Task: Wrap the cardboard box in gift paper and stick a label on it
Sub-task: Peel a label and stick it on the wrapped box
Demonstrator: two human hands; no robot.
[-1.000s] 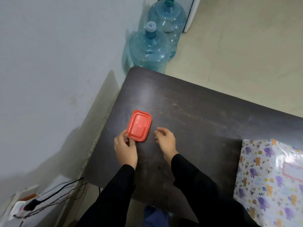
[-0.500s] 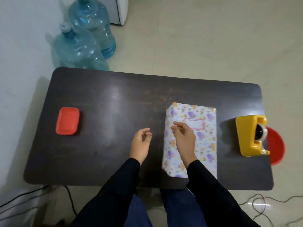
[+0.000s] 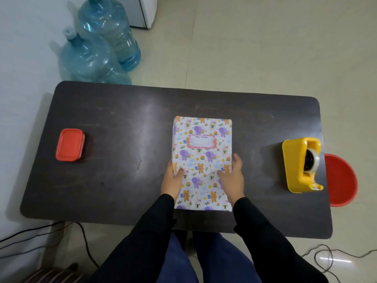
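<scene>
Leave alone the red rectangular plastic lidded container (image 3: 70, 145) at the left end of the dark wooden table (image 3: 122, 119); not needed for this step. Note the left hand (image 3: 172, 180) clasping the left long edge of the cardboard box wrapped in white cartoon-animal gift paper (image 3: 204, 160), thumb laid on the top face, fingers dropped down the side and mostly hidden. Find that box lying flat at the middle of the table, towards the near edge, with the pink-bordered white label (image 3: 202, 141) stuck on its far half. Judge wrapping and labelling as done, with only squaring up or a last check left. Keep pressure light and even from both sides, so as not to crease the paper or lift a seam underneath; keep thumbs off the label. Match with the right hand (image 3: 232, 178), holding the right long edge, thumb on top, fingers fairly straight along the side. Slide rather than lift if only straightening. Reach right for the yellow plastic tape dispenser (image 3: 299, 164), well apart near the right end, only if a flap shows loose
</scene>
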